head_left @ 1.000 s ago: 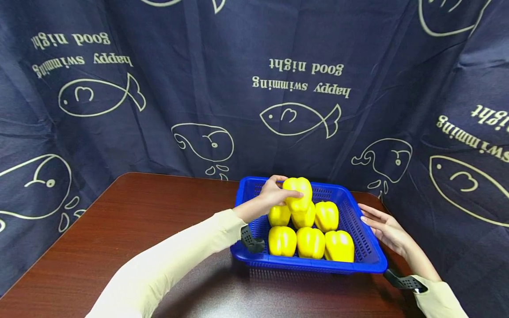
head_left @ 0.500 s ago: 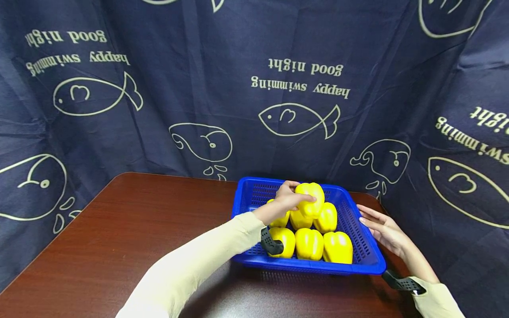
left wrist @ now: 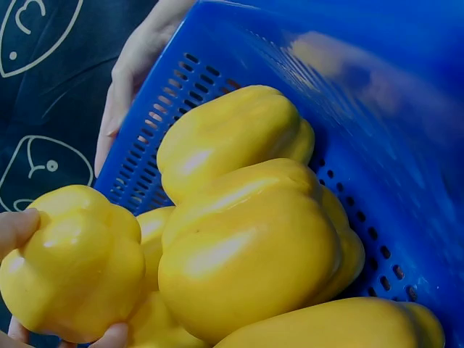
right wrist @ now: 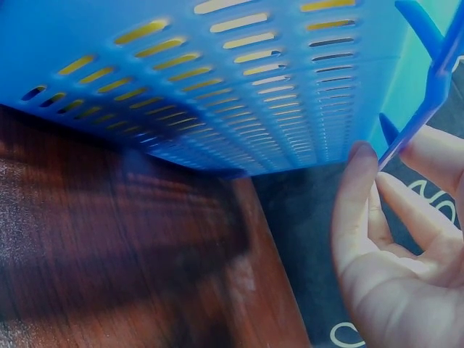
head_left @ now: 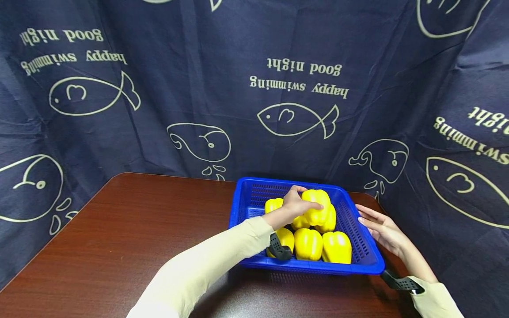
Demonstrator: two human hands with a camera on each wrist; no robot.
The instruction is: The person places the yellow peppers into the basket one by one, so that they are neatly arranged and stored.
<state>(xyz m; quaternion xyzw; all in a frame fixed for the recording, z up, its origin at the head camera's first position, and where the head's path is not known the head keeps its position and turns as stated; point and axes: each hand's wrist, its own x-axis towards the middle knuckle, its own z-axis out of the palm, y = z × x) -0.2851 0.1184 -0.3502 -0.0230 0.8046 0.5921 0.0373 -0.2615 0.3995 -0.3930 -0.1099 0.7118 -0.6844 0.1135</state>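
Observation:
My left hand [head_left: 293, 204] grips a yellow bell pepper [head_left: 317, 206] over the back right of a blue plastic basket [head_left: 312, 266]. The thumb lies across the near side of that pepper; other fingers reach behind it. In the left wrist view the gripped bell pepper [left wrist: 76, 261] is at lower left, beside other yellow bell peppers [left wrist: 246, 250] in the basket. At the basket's right side, my right hand [head_left: 385, 229] holds the rim by the fingertips. The right wrist view has its thumb and a finger on either side of the rim [right wrist: 435, 83].
Along the basket's near side stand a middle bell pepper [head_left: 308, 244] and a right one [head_left: 336, 247]; another is partly behind the left wrist strap [head_left: 279, 248]. The brown wooden table [head_left: 159, 221] extends left. A dark blue printed curtain [head_left: 222, 66] hangs behind and at the sides.
My left hand has carried the gripped bell pepper to the right and lower, toward the peppers at the back right. The right hand has stayed at the basket's rim.

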